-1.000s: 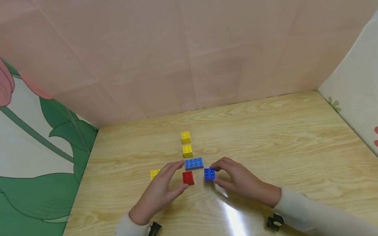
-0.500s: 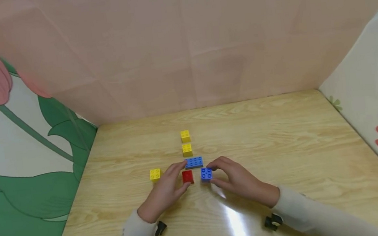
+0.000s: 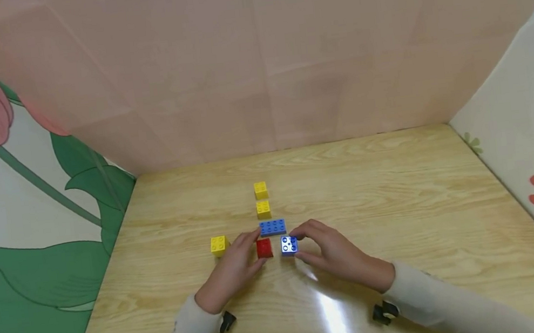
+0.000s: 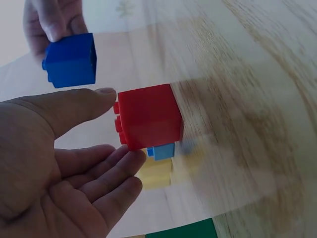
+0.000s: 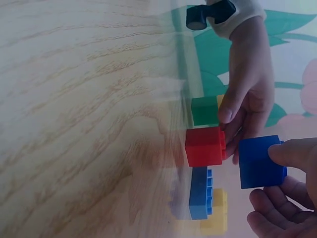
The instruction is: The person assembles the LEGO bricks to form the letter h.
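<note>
A red brick (image 3: pixel 264 248) stands on the wooden table, studs up. My left hand (image 3: pixel 229 273) has its thumb on the near side and fingers on the far side, lightly pinching it in the left wrist view. My right hand (image 3: pixel 337 251) pinches a square blue brick (image 5: pixel 261 162) between thumb and fingers. In the right wrist view that brick is raised a little off the table, to the right of the red one and apart from it. Behind both lies a longer, flat blue brick (image 3: pixel 272 227) with two rows of studs.
Two yellow bricks, one nearer (image 3: pixel 263 209) and one farther (image 3: pixel 260 190), line up behind the long blue brick. Another yellow brick (image 3: pixel 219 245) stands left of my left hand; green (image 5: pixel 204 110) shows beneath yellow in the right wrist view. Printed fabric walls edge the table.
The square blue brick has moved left, closer to the red one, with my right hand. My left hand has shifted slightly right and its thumb and fingers have closed in on the red brick.
</note>
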Demonstrator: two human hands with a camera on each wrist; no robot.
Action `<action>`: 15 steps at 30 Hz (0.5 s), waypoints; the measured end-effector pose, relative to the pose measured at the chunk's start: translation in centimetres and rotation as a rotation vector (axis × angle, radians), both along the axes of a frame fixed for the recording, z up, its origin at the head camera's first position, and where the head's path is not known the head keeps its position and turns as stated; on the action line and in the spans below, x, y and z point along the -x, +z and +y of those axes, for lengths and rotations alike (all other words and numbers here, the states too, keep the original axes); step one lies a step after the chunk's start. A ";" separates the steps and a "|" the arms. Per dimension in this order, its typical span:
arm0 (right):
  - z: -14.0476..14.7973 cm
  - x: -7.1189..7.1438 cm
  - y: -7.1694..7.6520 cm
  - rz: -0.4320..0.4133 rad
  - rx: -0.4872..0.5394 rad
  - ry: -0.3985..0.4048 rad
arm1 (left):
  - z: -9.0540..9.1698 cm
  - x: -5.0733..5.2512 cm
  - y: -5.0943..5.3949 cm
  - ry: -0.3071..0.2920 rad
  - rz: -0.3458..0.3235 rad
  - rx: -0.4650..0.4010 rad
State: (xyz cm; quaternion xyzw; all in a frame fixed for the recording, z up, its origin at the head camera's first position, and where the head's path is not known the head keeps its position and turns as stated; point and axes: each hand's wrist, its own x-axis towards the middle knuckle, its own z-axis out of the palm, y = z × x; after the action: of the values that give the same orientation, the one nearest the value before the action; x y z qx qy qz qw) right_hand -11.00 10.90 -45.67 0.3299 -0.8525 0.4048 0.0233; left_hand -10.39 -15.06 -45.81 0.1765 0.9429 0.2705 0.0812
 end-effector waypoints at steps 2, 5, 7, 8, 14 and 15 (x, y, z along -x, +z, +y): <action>0.0 0.0 0.1 0.007 0.005 -0.001 | -0.1 0.0 -0.1 -0.009 -0.002 0.005; -0.2 0.0 0.2 0.012 0.012 -0.001 | -0.2 0.1 -0.3 -0.022 0.005 0.011; -0.3 0.0 0.3 0.012 0.019 0.003 | -0.2 0.1 -0.4 -0.033 0.017 0.013; -0.4 0.0 0.3 0.012 0.021 0.004 | -0.2 0.1 -0.4 -0.034 0.021 0.014; -0.5 0.0 0.4 0.018 0.026 0.001 | -0.3 0.2 -0.5 -0.042 0.035 0.017; -0.6 0.0 0.4 0.021 0.026 0.000 | -0.3 0.2 -0.5 -0.045 0.035 0.016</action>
State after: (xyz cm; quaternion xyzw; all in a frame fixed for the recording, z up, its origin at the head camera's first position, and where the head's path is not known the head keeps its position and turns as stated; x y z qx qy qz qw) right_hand -11.02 10.35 -45.25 0.3340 -0.8468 0.4124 0.0366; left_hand -10.59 -15.36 -46.27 0.2015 0.9422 0.2577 0.0720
